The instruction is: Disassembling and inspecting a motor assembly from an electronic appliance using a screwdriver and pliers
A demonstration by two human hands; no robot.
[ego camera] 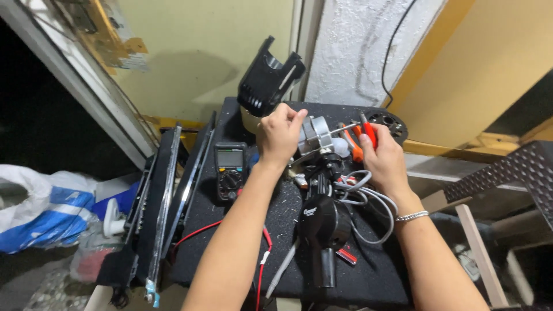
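Far left, on the floor, a white and blue plastic bag (43,210) slumps beside a stack of dark flat panels (164,196) standing on edge against the table (374,276), whose top is covered in black cloth. On it, near the left side, a multimeter (230,171) lies face up with its red lead (201,230) trailing off toward the front edge.

Above that, a black plastic housing (268,80) sits tilted at the back of the table. The left hand (279,135) is closed tight just below it, fingers curled in a firm grip on the grey metal motor (317,137), steadying it from the left side. The motor sits near the middle of the table, at the top of a black stand piece (322,222) that lies lengthwise toward the front, with grey cable (368,201) looped beside it.

To the right, the right hand (386,161) has its grip closed round a red-handled screwdriver (367,131), the tip pointing left into the motor. A bracelet (412,216) circles that wrist. Orange-handled pliers (352,144) lie between motor and hand.
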